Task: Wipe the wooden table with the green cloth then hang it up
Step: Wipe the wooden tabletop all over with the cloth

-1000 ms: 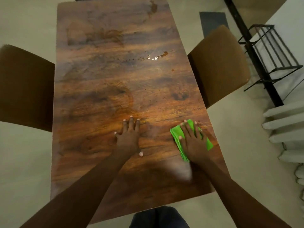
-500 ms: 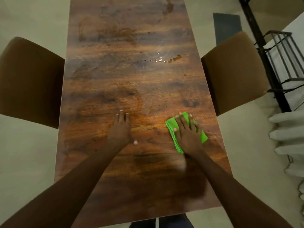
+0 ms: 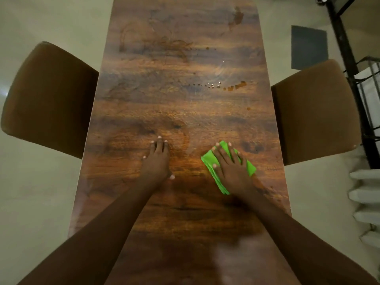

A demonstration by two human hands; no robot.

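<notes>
A long wooden table [image 3: 185,103] runs away from me. A folded green cloth [image 3: 208,161] lies on its near right part. My right hand [image 3: 231,167] presses flat on the cloth with spread, straight fingers, hiding most of it. My left hand [image 3: 157,159] rests flat on the bare wood to the left of the cloth, fingers straight. A row of liquid drops [image 3: 226,86] glistens further up the table on the right, and dried swirl marks [image 3: 164,48] show at the far end.
A brown chair [image 3: 47,97] stands at the table's left side and another brown chair [image 3: 316,112] at its right. A black metal rack [image 3: 353,64] stands at the far right, with white slats [image 3: 366,194] below it and a dark mat [image 3: 308,47] on the floor.
My right hand has pushed the green cloth forward and slightly left along the table. My left hand has slid forward with it, and my view has moved over the table.
</notes>
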